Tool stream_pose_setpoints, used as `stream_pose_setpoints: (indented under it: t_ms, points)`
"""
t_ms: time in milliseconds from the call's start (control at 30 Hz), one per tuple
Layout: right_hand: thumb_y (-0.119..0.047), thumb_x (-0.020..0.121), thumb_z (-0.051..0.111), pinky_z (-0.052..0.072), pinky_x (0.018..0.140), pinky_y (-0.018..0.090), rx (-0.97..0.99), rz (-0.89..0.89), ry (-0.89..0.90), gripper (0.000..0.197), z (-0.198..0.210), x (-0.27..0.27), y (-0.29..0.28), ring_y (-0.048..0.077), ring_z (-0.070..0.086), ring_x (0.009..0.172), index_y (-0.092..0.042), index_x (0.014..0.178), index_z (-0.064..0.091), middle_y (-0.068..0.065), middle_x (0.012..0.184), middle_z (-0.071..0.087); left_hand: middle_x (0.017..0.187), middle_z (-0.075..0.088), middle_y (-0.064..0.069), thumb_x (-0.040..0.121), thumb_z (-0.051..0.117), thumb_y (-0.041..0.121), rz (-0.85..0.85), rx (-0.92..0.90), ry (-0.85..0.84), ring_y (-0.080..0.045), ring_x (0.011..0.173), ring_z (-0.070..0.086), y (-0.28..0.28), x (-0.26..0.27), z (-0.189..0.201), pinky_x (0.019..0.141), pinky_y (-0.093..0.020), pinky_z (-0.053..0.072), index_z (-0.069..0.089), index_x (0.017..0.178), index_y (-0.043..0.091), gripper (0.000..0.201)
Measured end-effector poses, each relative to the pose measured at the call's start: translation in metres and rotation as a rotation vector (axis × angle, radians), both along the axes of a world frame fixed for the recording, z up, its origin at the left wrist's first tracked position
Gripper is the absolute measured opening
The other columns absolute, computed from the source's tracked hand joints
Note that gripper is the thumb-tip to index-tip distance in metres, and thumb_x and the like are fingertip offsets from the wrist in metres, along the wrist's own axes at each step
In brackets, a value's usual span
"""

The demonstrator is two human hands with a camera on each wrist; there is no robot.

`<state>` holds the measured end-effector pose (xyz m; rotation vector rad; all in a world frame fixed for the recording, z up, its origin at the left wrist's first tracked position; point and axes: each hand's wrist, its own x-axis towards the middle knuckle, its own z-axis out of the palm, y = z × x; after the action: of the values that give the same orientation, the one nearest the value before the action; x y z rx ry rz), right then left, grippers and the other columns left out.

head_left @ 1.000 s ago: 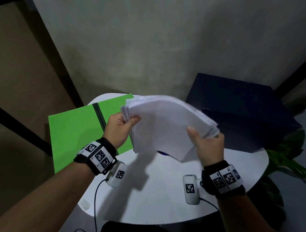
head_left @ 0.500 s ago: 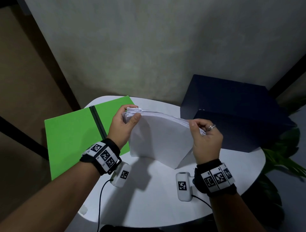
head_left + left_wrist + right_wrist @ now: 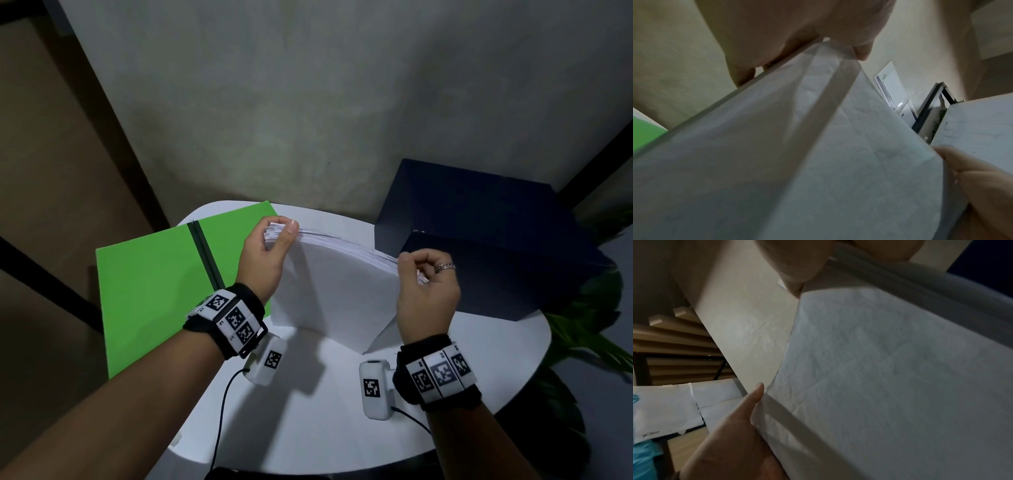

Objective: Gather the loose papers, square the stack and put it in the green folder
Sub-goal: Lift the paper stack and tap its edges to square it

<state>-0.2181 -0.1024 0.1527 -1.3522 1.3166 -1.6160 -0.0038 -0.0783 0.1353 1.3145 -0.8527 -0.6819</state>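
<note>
Between left hand (image 3: 265, 260) and right hand (image 3: 426, 291), paper stack (image 3: 332, 291) stands pinched by its top corners.

No legible words, numbers or brand names are found in any view. Black-and-white square code markers (image 3: 235, 317) are carried on the wristbands and on the wrist camera housings (image 3: 372, 388), but no lettering can be made out on them. A wall poster (image 3: 892, 88) is seen in the left wrist view; its print is too small and blurred to be read.
</note>
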Motion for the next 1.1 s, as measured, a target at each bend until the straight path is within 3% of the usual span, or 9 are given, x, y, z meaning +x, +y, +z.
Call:
stream_pose_setpoints:
  t_ms: [133, 233, 333, 467, 600, 667, 800, 967, 1100]
  points:
    - [-0.004, 0.089, 0.064, 0.050, 0.075, 0.018, 0.012, 0.026, -0.120, 0.022, 0.003, 0.001, 0.001, 0.007, 0.064, 0.074, -0.026, 0.091, 0.058, 0.005, 0.081, 0.066, 0.100, 0.066, -0.001, 0.083, 0.074, 0.027, 0.041, -0.070, -0.081, -0.003, 0.087, 0.060, -0.002, -0.005, 0.009, 0.085, -0.020, 0.048, 0.061, 0.111, 0.016, 0.033]
    - [0.000, 0.082, 0.074, 0.052, 0.077, 0.017, -0.015, 0.159, -0.061, 0.029, 0.001, 0.003, 0.008, 0.007, 0.065, 0.083, -0.014, 0.101, 0.058, 0.003, 0.089, 0.067, 0.098, 0.070, -0.005, 0.081, 0.077, 0.013, -0.012, -0.113, -0.134, -0.007, 0.092, 0.064, -0.004, -0.002, 0.013, 0.090, -0.022, 0.048, 0.070, 0.102, 0.013, 0.022]
    - [0.003, 0.078, 0.077, 0.053, 0.079, 0.020, -0.034, 0.173, -0.033, 0.037, -0.002, 0.000, 0.010, 0.009, 0.066, 0.087, -0.006, 0.107, 0.057, 0.006, 0.095, 0.068, 0.092, 0.072, -0.003, 0.081, 0.076, 0.009, -0.055, -0.125, -0.184, -0.008, 0.089, 0.066, -0.006, 0.000, 0.015, 0.089, -0.021, 0.047, 0.074, 0.091, 0.008, 0.010]
    - [0.004, 0.076, 0.079, 0.055, 0.083, 0.021, -0.026, 0.163, -0.036, 0.042, -0.004, -0.006, 0.009, 0.012, 0.068, 0.090, -0.013, 0.107, 0.057, 0.006, 0.097, 0.068, 0.083, 0.070, 0.005, 0.086, 0.071, 0.008, -0.027, -0.101, -0.201, 0.000, 0.078, 0.063, -0.011, 0.000, 0.019, 0.080, -0.013, 0.046, 0.071, 0.087, 0.008, 0.001]
    - [0.001, 0.075, 0.080, 0.054, 0.076, 0.017, 0.048, 0.137, -0.074, 0.046, -0.012, -0.013, 0.005, 0.000, 0.068, 0.081, -0.013, 0.112, 0.057, -0.006, 0.096, 0.066, 0.081, 0.063, 0.006, 0.091, 0.062, 0.004, -0.004, -0.094, -0.187, -0.001, 0.072, 0.057, -0.014, -0.001, 0.018, 0.073, -0.011, 0.045, 0.064, 0.087, 0.008, 0.007]
    - [-0.002, 0.075, 0.081, 0.055, 0.074, 0.017, 0.072, 0.129, -0.073, 0.046, -0.016, -0.016, 0.003, 0.000, 0.067, 0.080, -0.013, 0.113, 0.058, -0.010, 0.094, 0.066, 0.079, 0.059, 0.006, 0.093, 0.057, 0.004, 0.022, -0.094, -0.180, -0.003, 0.070, 0.052, -0.015, -0.001, 0.016, 0.069, -0.012, 0.043, 0.059, 0.086, 0.011, 0.010]
    - [-0.003, 0.077, 0.080, 0.052, 0.068, 0.013, 0.060, 0.183, -0.034, 0.029, -0.019, -0.015, 0.001, -0.002, 0.066, 0.075, -0.017, 0.097, 0.063, -0.018, 0.082, 0.070, 0.073, 0.052, 0.008, 0.096, 0.053, 0.014, 0.043, -0.079, -0.217, -0.006, 0.065, 0.046, -0.016, 0.001, 0.013, 0.065, -0.023, 0.040, 0.052, 0.087, 0.018, 0.009]
    - [-0.010, 0.085, 0.074, 0.054, 0.077, 0.021, 0.026, 0.161, -0.019, 0.023, -0.018, -0.013, 0.000, 0.005, 0.067, 0.088, -0.028, 0.097, 0.066, -0.013, 0.093, 0.069, 0.090, 0.062, 0.008, 0.093, 0.061, 0.016, -0.006, -0.113, -0.332, -0.006, 0.085, 0.059, -0.013, 0.003, 0.012, 0.082, -0.020, 0.046, 0.058, 0.099, 0.016, 0.006]
    - [-0.006, 0.092, 0.064, 0.044, 0.080, 0.009, -0.084, 0.132, 0.060, 0.017, -0.013, -0.006, 0.001, -0.009, 0.060, 0.086, -0.023, 0.093, 0.066, -0.028, 0.089, 0.066, 0.083, 0.061, 0.006, 0.093, 0.055, 0.007, 0.031, -0.125, -0.222, -0.007, 0.076, 0.055, -0.018, 0.003, 0.014, 0.075, -0.019, 0.045, 0.062, 0.090, 0.014, 0.010]
